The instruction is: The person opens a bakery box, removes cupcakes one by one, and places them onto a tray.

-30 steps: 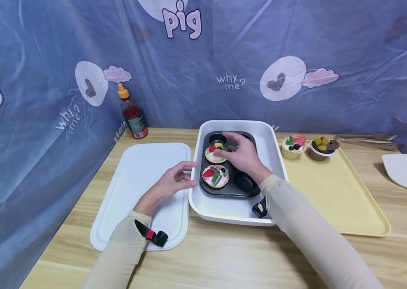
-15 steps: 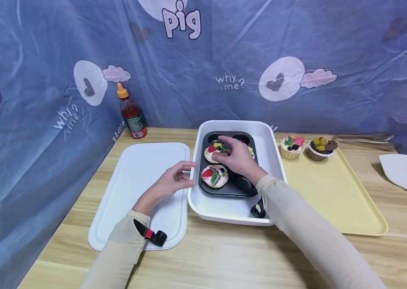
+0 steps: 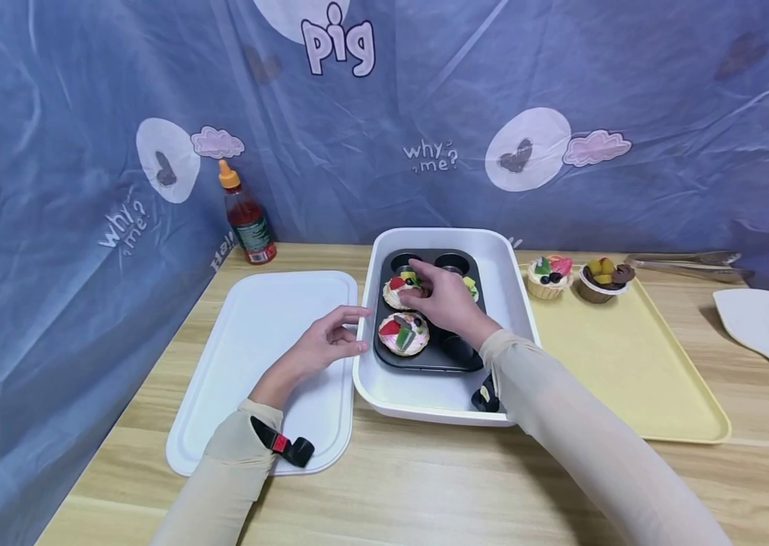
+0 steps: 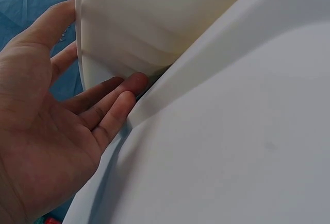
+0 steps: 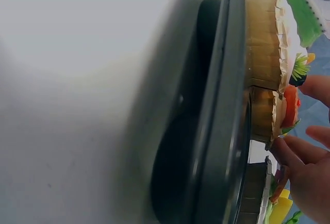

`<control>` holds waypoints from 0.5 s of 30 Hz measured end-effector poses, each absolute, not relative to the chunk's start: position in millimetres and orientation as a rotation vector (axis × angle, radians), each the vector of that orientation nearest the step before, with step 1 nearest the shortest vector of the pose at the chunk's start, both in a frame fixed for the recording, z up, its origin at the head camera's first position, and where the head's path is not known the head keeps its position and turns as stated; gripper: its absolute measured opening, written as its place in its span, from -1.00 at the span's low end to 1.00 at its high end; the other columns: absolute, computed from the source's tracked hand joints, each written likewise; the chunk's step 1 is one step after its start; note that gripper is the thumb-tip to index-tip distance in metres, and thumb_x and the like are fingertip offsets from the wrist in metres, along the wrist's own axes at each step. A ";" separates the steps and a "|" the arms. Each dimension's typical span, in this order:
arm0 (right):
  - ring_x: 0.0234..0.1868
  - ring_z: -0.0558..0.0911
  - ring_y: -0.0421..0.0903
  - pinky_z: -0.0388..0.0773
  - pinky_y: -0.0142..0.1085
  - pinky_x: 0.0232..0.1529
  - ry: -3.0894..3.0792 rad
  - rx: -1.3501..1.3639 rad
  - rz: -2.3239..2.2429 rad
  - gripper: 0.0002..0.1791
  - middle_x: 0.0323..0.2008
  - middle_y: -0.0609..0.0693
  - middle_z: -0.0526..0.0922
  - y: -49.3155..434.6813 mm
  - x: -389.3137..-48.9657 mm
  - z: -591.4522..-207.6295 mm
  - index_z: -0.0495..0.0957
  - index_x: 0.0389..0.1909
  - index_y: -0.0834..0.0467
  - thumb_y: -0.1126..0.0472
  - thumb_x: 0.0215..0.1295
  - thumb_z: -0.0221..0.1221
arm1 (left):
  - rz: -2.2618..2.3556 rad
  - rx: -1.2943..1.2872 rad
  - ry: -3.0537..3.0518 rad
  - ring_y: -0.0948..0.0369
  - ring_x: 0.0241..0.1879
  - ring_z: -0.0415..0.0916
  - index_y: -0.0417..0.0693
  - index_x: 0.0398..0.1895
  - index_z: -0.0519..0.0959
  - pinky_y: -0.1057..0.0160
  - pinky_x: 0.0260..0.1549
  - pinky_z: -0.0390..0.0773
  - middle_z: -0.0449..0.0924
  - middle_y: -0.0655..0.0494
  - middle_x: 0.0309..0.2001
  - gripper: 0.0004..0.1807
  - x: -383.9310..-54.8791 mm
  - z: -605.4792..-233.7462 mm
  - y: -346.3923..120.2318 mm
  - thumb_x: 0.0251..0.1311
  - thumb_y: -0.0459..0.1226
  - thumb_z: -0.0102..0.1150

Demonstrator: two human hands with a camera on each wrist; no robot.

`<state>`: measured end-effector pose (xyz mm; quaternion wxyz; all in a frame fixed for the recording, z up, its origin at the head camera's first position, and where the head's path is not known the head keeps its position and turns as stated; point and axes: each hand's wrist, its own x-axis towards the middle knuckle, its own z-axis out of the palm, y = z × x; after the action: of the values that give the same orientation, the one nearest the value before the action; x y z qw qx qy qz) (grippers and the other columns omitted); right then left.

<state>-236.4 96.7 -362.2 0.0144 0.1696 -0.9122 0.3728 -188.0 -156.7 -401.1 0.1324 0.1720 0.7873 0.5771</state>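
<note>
In the head view, my right hand (image 3: 449, 303) reaches over a black muffin tin (image 3: 391, 360). Its thumb and fingers pinch a fruit-topped cupcake (image 3: 397, 292) in the left row; the right wrist view shows a fingertip at that cupcake's rim (image 5: 263, 113). Nearer sits another cupcake (image 3: 403, 335) with pink cream, strawberry and kiwi. Mostly behind the hand lies a third cupcake (image 3: 472, 288) with yellow fruit. The tin stands in a white tub (image 3: 412, 394). Relaxed fingers of my left hand (image 3: 312, 349) touch the tub's left rim and outer wall (image 4: 139, 23).
A white lid-like board (image 3: 255, 334) lies to the left, a sauce bottle (image 3: 248, 220) behind it. The yellow tray (image 3: 630, 364) at right bears a cream cupcake (image 3: 548, 279) and a chocolate cupcake (image 3: 599, 284). Metal tongs (image 3: 692, 264) and a white spatula (image 3: 756, 322) lie beyond.
My right hand has lowered slightly, and its fingers have drawn in around the cupcake in the left row. The left hand stays at the tub's rim.
</note>
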 end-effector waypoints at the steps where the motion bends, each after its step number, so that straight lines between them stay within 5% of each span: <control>1: 0.23 0.62 0.14 0.51 -0.01 0.25 -2.844 0.535 1.138 -0.21 0.32 0.22 0.52 96.6 -236.9 -362.9 0.31 0.48 0.18 0.05 0.29 0.37 | 1.677 0.500 2.283 0.19 -0.12 0.53 -0.11 0.40 0.38 0.38 -0.07 0.50 0.39 -0.24 0.32 -0.38 -187.9 -401.2 -156.8 0.27 -0.40 0.30; 15: 0.09 0.64 0.13 0.53 0.02 0.15 -2.812 0.613 0.998 -0.32 0.19 0.24 0.62 94.2 -236.9 -365.0 0.45 0.36 0.22 0.11 0.26 0.39 | 1.685 0.506 2.272 0.18 -0.12 0.53 -0.13 0.40 0.38 0.39 -0.09 0.51 0.39 -0.26 0.31 -0.37 -187.1 -401.6 -157.4 0.26 -0.40 0.31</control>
<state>-236.9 94.2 -365.0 0.0477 0.2009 -0.9220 0.3274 -187.1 -157.4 -401.6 0.1338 0.1745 0.7836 0.5811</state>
